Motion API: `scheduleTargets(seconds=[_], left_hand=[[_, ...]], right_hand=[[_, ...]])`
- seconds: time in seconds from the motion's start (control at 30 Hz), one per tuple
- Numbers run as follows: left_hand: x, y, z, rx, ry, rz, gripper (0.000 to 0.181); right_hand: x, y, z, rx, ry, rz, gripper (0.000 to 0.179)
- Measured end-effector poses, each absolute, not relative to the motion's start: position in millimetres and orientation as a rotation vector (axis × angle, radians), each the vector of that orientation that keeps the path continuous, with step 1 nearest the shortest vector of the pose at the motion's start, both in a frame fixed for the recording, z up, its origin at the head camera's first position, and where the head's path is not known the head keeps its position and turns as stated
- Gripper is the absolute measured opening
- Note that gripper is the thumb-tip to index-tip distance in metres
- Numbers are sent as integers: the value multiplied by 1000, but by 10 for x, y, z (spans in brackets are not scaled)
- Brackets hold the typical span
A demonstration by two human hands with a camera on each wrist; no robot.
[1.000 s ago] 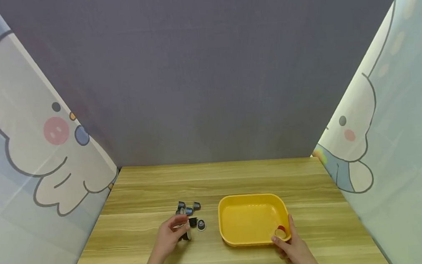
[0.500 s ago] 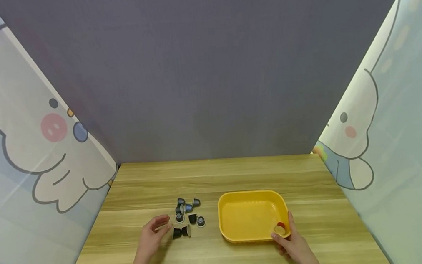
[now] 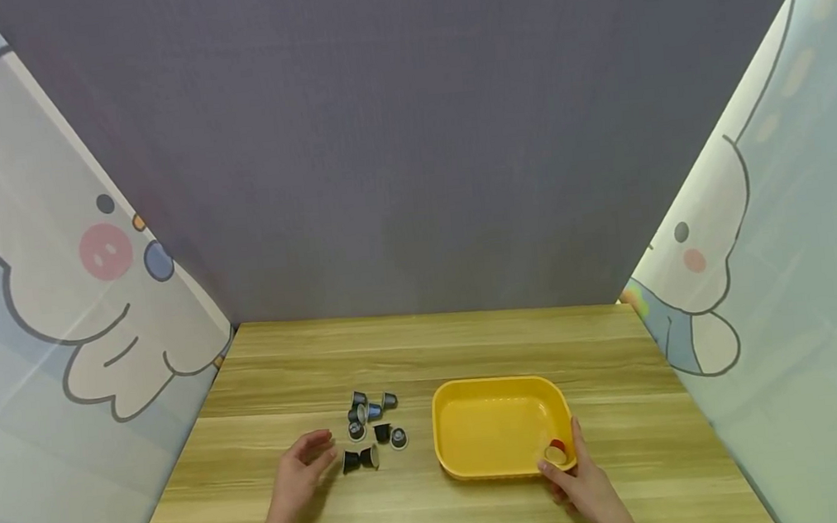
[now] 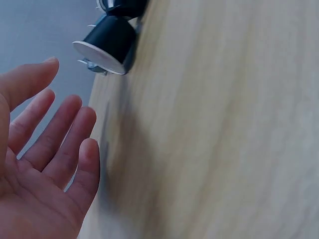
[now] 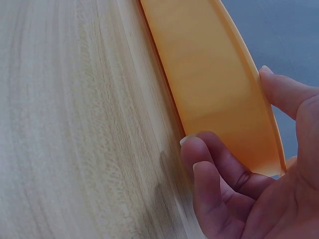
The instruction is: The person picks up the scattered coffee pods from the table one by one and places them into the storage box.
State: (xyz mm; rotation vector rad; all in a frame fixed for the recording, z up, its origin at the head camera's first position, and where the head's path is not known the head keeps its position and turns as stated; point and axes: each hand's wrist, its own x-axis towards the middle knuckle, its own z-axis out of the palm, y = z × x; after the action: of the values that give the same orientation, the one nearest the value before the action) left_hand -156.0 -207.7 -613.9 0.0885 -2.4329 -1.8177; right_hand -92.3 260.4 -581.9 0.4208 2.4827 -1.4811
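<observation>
My left hand [image 3: 298, 475] hovers left of the coffee capsules with its fingers relaxed and holding nothing. Just off its fingertips, two dark capsules [image 3: 369, 457] lie on their sides end to end. In the left wrist view, one black capsule [image 4: 110, 41] with a pale foil lid is beyond the thumb. With thumb and fingers, my right hand [image 3: 591, 491] grips the near right corner of a yellow tray [image 3: 489, 434]. A capsule with a cream lid and red body [image 3: 555, 455] lies in that corner. The right wrist view shows fingers below the tray's outer wall [image 5: 209, 79].
Behind the dark pair, several more capsules lie loosely grouped, among them a blue one [image 3: 374, 411] and an upright-looking one with a pale rim [image 3: 399, 438]. They stand on a wooden table [image 3: 426, 348]. A grey panel [image 3: 411, 171] rises at its back edge.
My left hand has drawn back to the left from over the near capsules, uncovering the dark pair. The right hand keeps its hold on the tray. The head view has shifted slightly.
</observation>
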Motion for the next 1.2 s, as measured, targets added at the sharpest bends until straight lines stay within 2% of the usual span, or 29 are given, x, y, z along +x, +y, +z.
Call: scheduleTargets(seconds=[1.2], left_hand=[[-1711,-1846,-6148,77,-2516,-1771,33]], right_hand=[[-927,2597,-5785,424,2476,-1486,107]])
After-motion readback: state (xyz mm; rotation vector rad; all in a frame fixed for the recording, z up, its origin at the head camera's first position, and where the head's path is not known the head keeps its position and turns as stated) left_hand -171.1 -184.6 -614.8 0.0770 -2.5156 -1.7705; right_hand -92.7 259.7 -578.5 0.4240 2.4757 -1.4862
